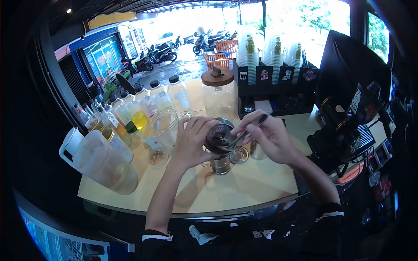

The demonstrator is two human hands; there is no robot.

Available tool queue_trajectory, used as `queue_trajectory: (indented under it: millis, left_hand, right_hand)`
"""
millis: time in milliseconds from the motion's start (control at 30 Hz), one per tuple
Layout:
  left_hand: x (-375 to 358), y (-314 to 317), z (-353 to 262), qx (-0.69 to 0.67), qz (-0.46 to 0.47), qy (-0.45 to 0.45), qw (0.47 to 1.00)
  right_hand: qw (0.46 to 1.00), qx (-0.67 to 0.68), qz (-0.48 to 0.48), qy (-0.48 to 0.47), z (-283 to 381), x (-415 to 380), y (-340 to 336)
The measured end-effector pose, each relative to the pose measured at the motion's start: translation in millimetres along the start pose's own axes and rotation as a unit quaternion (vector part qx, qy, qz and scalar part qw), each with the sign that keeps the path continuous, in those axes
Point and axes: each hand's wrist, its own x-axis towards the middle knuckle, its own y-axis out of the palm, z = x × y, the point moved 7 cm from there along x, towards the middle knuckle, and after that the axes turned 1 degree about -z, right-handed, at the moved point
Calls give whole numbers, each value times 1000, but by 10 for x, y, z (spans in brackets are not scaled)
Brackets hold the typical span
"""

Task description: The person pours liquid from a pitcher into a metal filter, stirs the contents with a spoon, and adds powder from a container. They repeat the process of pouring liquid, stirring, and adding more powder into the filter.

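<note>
My left hand (190,142) is wrapped round a small metal cup (223,120), tilted so that its dark inside faces me; its inner wall looks speckled or perforated. In my right hand (266,137) is a spoon (244,134) with a dark handle end, its lower end at the cup's mouth. What lies in the spoon's bowl cannot be made out. Just below the tilted cup, a shiny metal vessel (221,166) stands on the counter, partly hidden by it. A round metal lid (239,155) lies to the right of that vessel.
A large plastic pitcher (106,163) stands at the counter's (257,187) left, near several bottles (138,117). A clear plastic jar (165,126) is by my left hand. Behind are a wooden-lidded jar (220,98) and stacked cups (272,54). Black equipment (339,126) stands right.
</note>
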Motion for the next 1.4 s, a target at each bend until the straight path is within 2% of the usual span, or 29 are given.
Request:
queue_trajectory:
  millis: [33, 100, 267, 367, 567, 633, 933, 1000, 1033, 1100, 1233, 1300, 1333, 1400]
  left_hand:
    - [11, -14, 4, 5, 5, -8, 1000]
    - [20, -44, 14, 12, 2, -13, 1000]
    - [23, -76, 111, 7, 2, -27, 1000]
    - [23, -77, 167, 2, 9, -51, 999]
    - [8, -52, 245, -27, 31, -115, 993]
    - [-9, -6, 289, -19, 66, -161, 985]
    - [-36, 49, 298, -43, 61, -177, 981]
    - [-52, 61, 300, -41, 57, -171, 983]
    - [-55, 64, 300, -39, 51, -165, 984]
    - [-68, 88, 321, -47, 43, -163, 985]
    - [-96, 112, 348, -65, 17, -156, 986]
    - [-104, 111, 335, -74, 12, -167, 983]
    - [-112, 106, 344, -82, 5, -180, 980]
    - [-116, 117, 351, -90, -6, -170, 981]
  right_hand:
    - [1000, 0, 0, 1, 12, -33, -26]
    - [993, 82, -77, -27, 99, -120, -197]
    - [977, 100, -186, -43, 77, -475, -535]
    - [967, 102, -233, 5, -133, -751, -585]
    - [969, 110, -215, 39, -753, -1172, -356]
    - [974, 78, -198, 84, -1050, -1283, -235]
    - [983, -98, -115, 105, -1238, -1450, 24]
    - [972, -160, -53, 166, -1353, -1530, 67]
    - [971, -160, -54, 167, -1367, -1547, 66]
    - [967, -236, -15, 95, -1301, -1537, 121]
    - [966, -236, 4, 109, -1282, -1516, 152]
    - [950, -302, 36, 75, -1234, -1486, 165]
    - [949, -303, 35, 75, -1217, -1464, 132]
    - [935, -354, -23, 9, -1064, -1389, -35]
